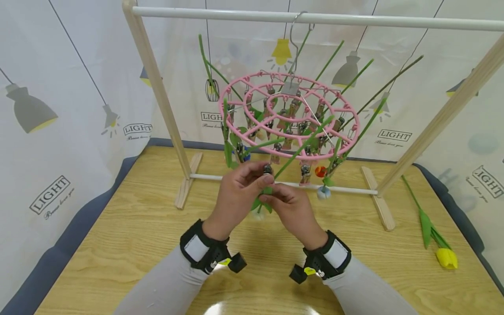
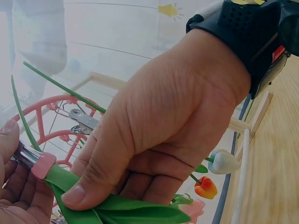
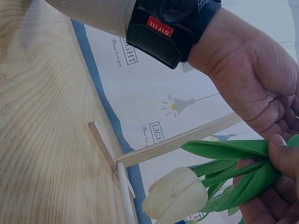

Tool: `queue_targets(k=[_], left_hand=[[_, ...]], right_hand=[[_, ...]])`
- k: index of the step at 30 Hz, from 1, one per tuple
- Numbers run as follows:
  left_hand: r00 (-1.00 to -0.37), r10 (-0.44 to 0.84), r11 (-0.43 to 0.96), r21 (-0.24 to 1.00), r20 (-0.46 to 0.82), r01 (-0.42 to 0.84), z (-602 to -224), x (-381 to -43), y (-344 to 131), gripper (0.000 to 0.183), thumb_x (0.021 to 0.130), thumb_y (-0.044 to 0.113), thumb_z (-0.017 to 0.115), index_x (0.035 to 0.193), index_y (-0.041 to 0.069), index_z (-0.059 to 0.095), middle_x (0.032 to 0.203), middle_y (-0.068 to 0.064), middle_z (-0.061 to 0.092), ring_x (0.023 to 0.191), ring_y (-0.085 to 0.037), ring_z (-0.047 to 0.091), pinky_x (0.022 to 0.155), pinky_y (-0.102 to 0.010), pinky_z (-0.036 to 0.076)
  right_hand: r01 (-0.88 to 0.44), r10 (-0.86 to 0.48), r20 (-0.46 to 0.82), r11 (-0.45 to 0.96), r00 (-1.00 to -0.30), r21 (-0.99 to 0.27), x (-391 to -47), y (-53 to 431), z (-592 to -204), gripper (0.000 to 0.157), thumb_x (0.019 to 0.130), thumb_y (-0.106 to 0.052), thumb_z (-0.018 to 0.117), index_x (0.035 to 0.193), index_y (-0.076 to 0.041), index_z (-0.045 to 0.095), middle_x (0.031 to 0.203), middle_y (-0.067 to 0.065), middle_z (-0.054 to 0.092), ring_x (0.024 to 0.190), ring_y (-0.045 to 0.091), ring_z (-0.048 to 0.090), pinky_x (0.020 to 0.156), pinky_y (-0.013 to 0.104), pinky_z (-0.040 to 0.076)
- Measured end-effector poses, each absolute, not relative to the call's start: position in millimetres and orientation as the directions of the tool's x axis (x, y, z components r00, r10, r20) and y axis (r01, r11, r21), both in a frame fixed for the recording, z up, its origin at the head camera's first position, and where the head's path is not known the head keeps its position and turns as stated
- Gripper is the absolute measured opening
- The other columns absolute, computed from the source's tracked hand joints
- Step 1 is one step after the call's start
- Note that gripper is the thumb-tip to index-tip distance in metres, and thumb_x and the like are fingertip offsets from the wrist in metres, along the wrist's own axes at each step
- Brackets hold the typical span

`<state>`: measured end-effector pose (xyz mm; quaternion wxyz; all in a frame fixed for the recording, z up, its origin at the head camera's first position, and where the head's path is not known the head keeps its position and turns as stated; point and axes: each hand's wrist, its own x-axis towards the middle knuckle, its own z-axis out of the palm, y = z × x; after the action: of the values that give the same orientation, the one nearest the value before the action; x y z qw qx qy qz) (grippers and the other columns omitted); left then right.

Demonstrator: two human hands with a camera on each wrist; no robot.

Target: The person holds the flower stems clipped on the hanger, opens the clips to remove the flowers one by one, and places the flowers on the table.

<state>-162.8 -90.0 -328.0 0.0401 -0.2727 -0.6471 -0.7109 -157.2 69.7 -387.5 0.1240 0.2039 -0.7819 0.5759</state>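
Pale sleeves (image 1: 165, 280) end at black wristbands (image 1: 204, 245). Past them, the right hand (image 1: 291, 208) pinches the green leaves of a white tulip (image 3: 175, 196) between thumb and fingers; the bloom hangs head-down below both hands. The left hand (image 1: 238, 188), just beside it, grips a metal clip (image 2: 35, 158) — its pink tip sits around the leaves. Off to the right, a yellow tulip (image 1: 446, 258) lies on the wooden table (image 1: 130, 245). Beyond the hands, a pink round hanger (image 2: 39, 123) carries more clips and tulips, including an orange tulip (image 1: 320, 171) — all hooked from a white rod (image 1: 236, 15). Farthest back hangs a lamp-printed backdrop (image 1: 90, 57).
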Motion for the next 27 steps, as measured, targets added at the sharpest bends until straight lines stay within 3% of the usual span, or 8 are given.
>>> queue_targets(k=[6,9,14,19,27], left_hand=[[-0.832,0.289,-0.184,0.880,0.474,0.438,-338.6,-169.7,-89.0,0.030,0.088,0.022,0.063,0.116,0.011,0.063,0.109,-0.015,0.063,0.095,-0.023,0.060,0.083,-0.036,0.054],[-0.823,0.289,-0.199,0.871,0.490,0.449,-339.0,-170.0,-88.4,0.028,0.089,0.020,0.062,0.115,0.010,0.063,0.109,-0.014,0.063,0.095,-0.023,0.060,0.081,-0.033,0.054],[-0.802,0.280,-0.212,0.849,0.527,0.484,-340.8,-171.5,-87.1,0.023,0.088,0.016,0.062,0.110,0.008,0.064,0.107,-0.014,0.063,0.092,-0.024,0.060,0.076,-0.028,0.053],[-0.796,0.263,-0.230,0.837,0.545,0.497,-342.1,-172.1,-86.4,0.024,0.087,0.016,0.064,0.106,0.001,0.062,0.104,-0.016,0.062,0.090,-0.025,0.060,0.075,-0.027,0.053],[-0.800,0.276,-0.249,0.844,0.532,0.475,-343.5,-171.9,-87.9,0.028,0.088,0.018,0.063,0.105,-0.004,0.059,0.104,-0.025,0.058,0.089,-0.027,0.059,0.076,-0.027,0.052]], right_hand=[[-0.438,-0.190,0.399,0.259,-0.897,-0.861,-147.0,66.7,-368.1,0.011,0.090,-0.018,0.061,0.094,-0.014,0.070,0.055,0.004,0.046,0.043,0.017,0.034,0.044,0.029,0.031],[-0.431,-0.189,0.392,0.259,-0.900,-0.864,-140.5,64.4,-356.6,0.011,0.089,-0.010,0.061,0.096,-0.008,0.070,0.055,0.005,0.047,0.044,0.017,0.034,0.045,0.028,0.031],[-0.436,-0.188,0.398,0.258,-0.898,-0.862,-146.9,67.6,-369.2,0.011,0.089,-0.014,0.062,0.096,-0.012,0.070,0.055,0.003,0.046,0.043,0.016,0.034,0.044,0.029,0.031],[-0.449,-0.198,0.408,0.256,-0.891,-0.856,-154.3,71.6,-383.8,0.014,0.089,-0.024,0.063,0.100,-0.021,0.071,0.062,0.006,0.057,0.046,0.017,0.037,0.046,0.028,0.034],[-0.457,-0.224,0.410,0.239,-0.884,-0.856,-154.6,72.7,-385.7,0.015,0.090,-0.026,0.062,0.101,-0.022,0.070,0.074,0.003,0.066,0.053,0.017,0.043,0.053,0.029,0.041]])
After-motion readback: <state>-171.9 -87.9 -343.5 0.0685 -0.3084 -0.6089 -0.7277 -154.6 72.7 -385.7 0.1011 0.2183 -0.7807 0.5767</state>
